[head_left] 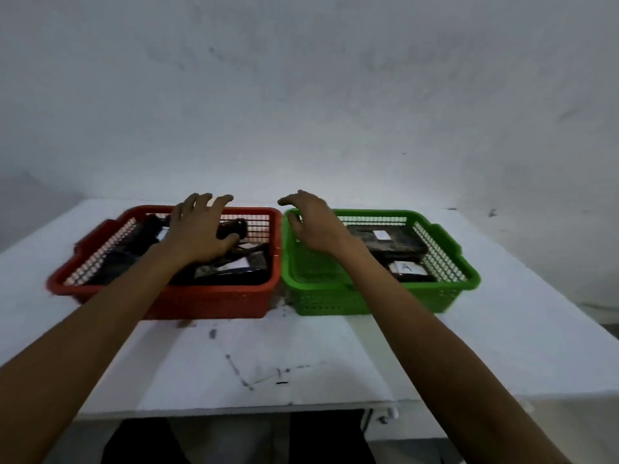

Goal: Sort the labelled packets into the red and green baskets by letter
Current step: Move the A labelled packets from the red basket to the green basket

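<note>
Grip check: nothing held

Your left hand (197, 229) hovers, fingers spread, over the red slotted plastic basket (214, 299) at centre left, above its dark white-labelled packets (231, 272). Your right hand (318, 226) hangs loosely open over the green slotted plastic basket (335, 303); its dark packets (395, 242) fill the right half. Both baskets touch on the white surface (301, 356).

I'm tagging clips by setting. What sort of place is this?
Probably a plain workroom or a staged sorting bench rather than a home: a white table against a scuffed blank wall, holding a red basket and a green basket of dark labelled packets.
</note>
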